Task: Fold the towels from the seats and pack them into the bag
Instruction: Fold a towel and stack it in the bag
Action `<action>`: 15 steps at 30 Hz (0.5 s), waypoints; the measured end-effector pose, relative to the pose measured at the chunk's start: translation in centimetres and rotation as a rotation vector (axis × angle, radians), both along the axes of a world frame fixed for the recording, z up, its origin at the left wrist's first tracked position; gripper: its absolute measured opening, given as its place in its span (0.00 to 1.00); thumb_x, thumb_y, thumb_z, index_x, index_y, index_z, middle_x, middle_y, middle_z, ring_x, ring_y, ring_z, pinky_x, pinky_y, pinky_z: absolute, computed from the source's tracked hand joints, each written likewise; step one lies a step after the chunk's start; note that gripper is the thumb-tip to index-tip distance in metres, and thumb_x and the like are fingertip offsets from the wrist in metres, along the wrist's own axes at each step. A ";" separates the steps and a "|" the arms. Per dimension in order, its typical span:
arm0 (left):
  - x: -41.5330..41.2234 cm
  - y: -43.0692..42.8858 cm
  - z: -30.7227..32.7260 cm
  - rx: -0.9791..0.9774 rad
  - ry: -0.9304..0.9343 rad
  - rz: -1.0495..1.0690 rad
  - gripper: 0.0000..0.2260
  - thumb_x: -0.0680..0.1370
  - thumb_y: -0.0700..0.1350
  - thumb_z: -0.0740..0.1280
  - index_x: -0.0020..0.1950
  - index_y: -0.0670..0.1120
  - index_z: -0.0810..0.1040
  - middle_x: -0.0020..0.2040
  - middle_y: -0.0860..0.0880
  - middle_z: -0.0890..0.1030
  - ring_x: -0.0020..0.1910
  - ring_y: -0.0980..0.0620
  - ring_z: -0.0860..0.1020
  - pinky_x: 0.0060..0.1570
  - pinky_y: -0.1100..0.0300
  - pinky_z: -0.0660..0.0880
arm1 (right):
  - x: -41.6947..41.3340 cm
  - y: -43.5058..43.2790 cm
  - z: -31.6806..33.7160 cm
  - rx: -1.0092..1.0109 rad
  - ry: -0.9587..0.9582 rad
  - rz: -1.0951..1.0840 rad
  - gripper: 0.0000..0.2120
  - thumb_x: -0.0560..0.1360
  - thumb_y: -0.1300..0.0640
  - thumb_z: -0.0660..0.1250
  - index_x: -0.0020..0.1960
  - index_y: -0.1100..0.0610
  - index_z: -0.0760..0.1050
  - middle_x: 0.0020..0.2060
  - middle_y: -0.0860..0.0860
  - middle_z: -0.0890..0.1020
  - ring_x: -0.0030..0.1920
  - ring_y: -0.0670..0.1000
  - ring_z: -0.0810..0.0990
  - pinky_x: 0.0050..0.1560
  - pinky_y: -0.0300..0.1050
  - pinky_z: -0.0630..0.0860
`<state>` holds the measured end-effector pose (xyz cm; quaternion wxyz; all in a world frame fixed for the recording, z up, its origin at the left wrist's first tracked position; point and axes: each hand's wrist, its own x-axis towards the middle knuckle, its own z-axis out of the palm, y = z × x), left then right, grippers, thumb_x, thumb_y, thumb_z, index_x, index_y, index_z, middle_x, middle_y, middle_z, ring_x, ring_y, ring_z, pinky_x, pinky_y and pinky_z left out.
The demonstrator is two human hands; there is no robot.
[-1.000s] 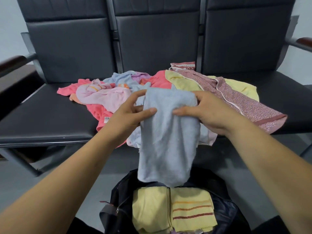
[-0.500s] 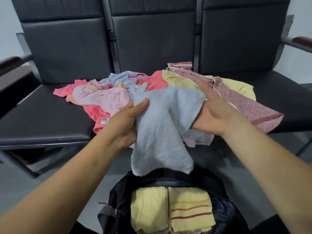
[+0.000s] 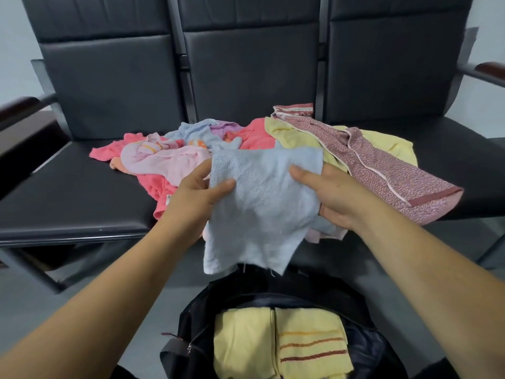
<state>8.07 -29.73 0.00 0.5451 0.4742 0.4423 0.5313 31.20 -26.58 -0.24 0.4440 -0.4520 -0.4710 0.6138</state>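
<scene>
- Pale-blue terry towel [image 3: 262, 203] is held up in the air before the front edge of the middle seat [image 3: 68, 203]. Its frayed lower hem hangs just above the mouth of the bag.
- Left hand [image 3: 196, 198]: thumb laid over the towel's left edge, fingers behind the cloth, pinching it.
- Right hand [image 3: 336, 198]: thumb on the front of the towel's right side, fingers hidden behind, also pinching.
- Black bag [image 3: 191, 337] lies open at the bottom of the view. Inside, side by side, are a plain yellow towel [image 3: 246, 343] and a striped yellow towel [image 3: 308, 348], both folded.
- Loose heap on the middle seat: pink towel [image 3: 169, 162], coral towel [image 3: 157, 187], lilac cloth [image 3: 224, 127].
- Maroon speckled towel [image 3: 388, 173] lies over a yellow one and drapes over the seat's front edge on the right.
</scene>
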 end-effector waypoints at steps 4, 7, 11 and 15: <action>-0.1 0.3 0.0 -0.072 -0.106 0.027 0.16 0.81 0.37 0.66 0.67 0.49 0.78 0.58 0.44 0.85 0.56 0.44 0.85 0.51 0.52 0.83 | -0.2 -0.4 0.5 -0.183 0.299 0.098 0.11 0.78 0.57 0.69 0.57 0.61 0.81 0.53 0.58 0.86 0.50 0.54 0.87 0.44 0.47 0.84; -0.1 0.8 0.0 -0.189 -0.297 0.055 0.15 0.82 0.38 0.65 0.68 0.46 0.78 0.59 0.46 0.85 0.58 0.47 0.84 0.53 0.53 0.83 | -0.1 -0.3 1.0 -0.208 0.565 0.125 0.15 0.74 0.57 0.69 0.59 0.61 0.80 0.51 0.57 0.87 0.51 0.52 0.87 0.49 0.46 0.84; -0.5 1.1 0.2 -0.253 -0.444 -0.014 0.19 0.77 0.36 0.68 0.68 0.44 0.78 0.61 0.44 0.84 0.58 0.48 0.83 0.54 0.54 0.83 | -0.3 -0.3 -0.1 -0.200 0.295 0.168 0.16 0.71 0.63 0.72 0.59 0.65 0.81 0.55 0.61 0.85 0.54 0.57 0.86 0.54 0.51 0.83; -1.2 1.4 -0.2 -0.222 -0.160 0.032 0.12 0.80 0.33 0.64 0.63 0.36 0.79 0.56 0.40 0.85 0.53 0.45 0.85 0.48 0.54 0.83 | -0.6 -0.2 -0.9 -0.003 0.021 -0.013 0.06 0.76 0.65 0.72 0.53 0.58 0.82 0.49 0.56 0.88 0.51 0.56 0.87 0.52 0.54 0.84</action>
